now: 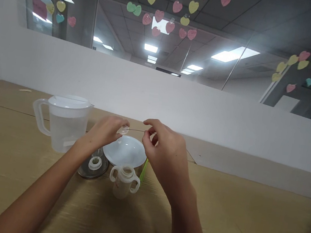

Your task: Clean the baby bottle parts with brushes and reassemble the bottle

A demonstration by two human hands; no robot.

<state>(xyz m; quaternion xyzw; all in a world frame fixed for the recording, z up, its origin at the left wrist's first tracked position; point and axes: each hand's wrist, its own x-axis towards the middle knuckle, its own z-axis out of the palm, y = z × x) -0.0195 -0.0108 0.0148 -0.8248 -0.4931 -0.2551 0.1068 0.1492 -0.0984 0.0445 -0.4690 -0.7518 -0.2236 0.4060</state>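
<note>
My left hand point(110, 127) pinches a small clear bottle nipple point(124, 129) above a white bowl point(125, 150). Opposite it, my right hand point(165, 142) has thumb and finger pressed together on a thin dark wire-like stick point(139, 130), which reaches across to the nipple. Whether its tip is inside the nipple is too small to tell. Below the hands stands an uncapped two-handled baby bottle point(122, 184), upright on the table. A white bottle collar ring point(95, 163) lies on a round metal tray point(92, 173), partly behind my left forearm.
A lidded clear plastic pitcher point(68, 124) stands at the left on the wooden table point(231, 210). Something thin and green point(144, 172) shows beside the bowl. A white wall point(120, 81) and windows with heart-shaped notes rise behind the table.
</note>
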